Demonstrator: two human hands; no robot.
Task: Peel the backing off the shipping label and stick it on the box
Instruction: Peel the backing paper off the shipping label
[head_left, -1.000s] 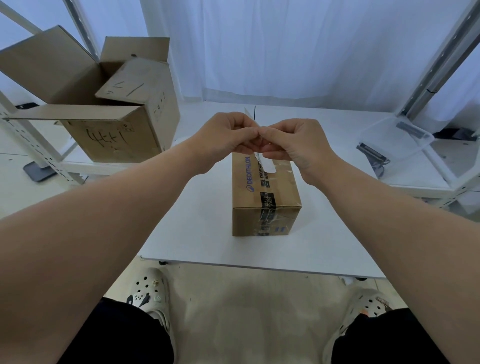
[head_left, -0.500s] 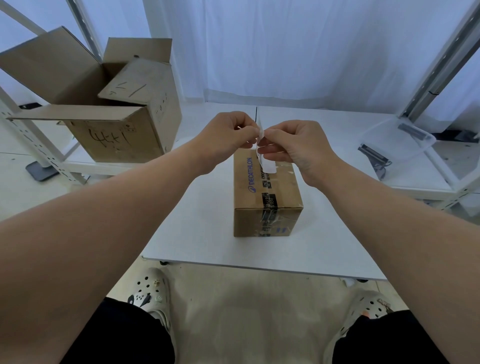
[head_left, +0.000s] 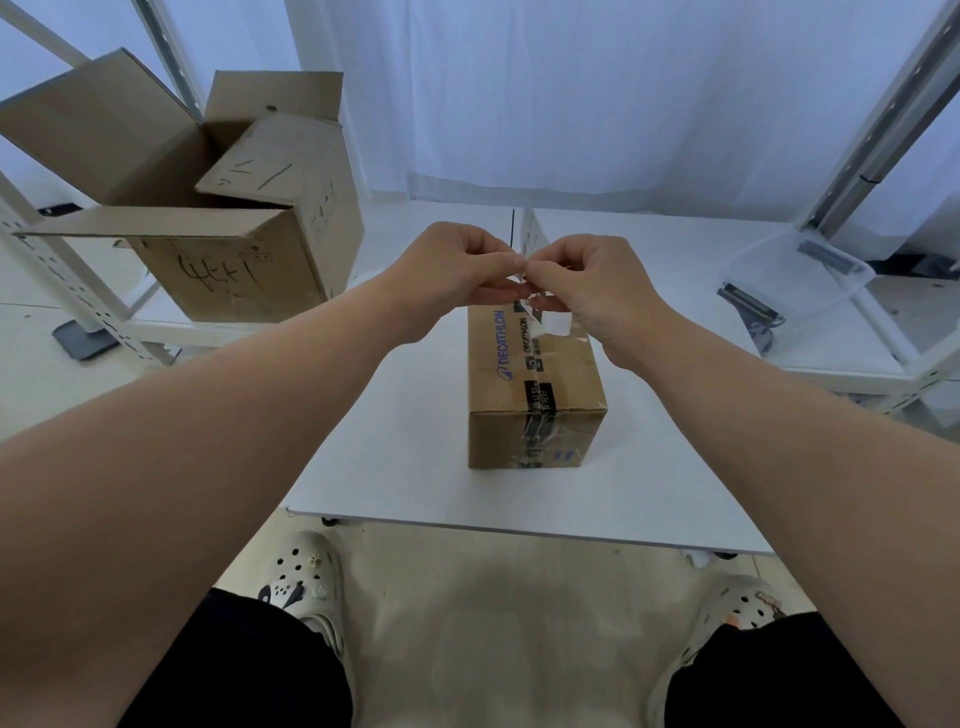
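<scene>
A small brown Decathlon box (head_left: 535, 384), taped along its top, stands on the white table (head_left: 395, 441). Just above its far end my left hand (head_left: 447, 270) and my right hand (head_left: 592, 280) meet fingertip to fingertip, both pinching a white shipping label (head_left: 532, 236) held edge-on. Part of the label sticks up above the fingers and a white piece (head_left: 553, 325) hangs below them over the box top. I cannot tell label from backing.
A large open cardboard box (head_left: 228, 218) sits on a low shelf at the left. A clear plastic tray (head_left: 795, 280) lies on the shelf at the right. White metal rack posts flank both sides, a curtain hangs behind, and the table's front edge is near my feet.
My hands parted slightly half a second ago and have closed together again on the label. The box has not moved.
</scene>
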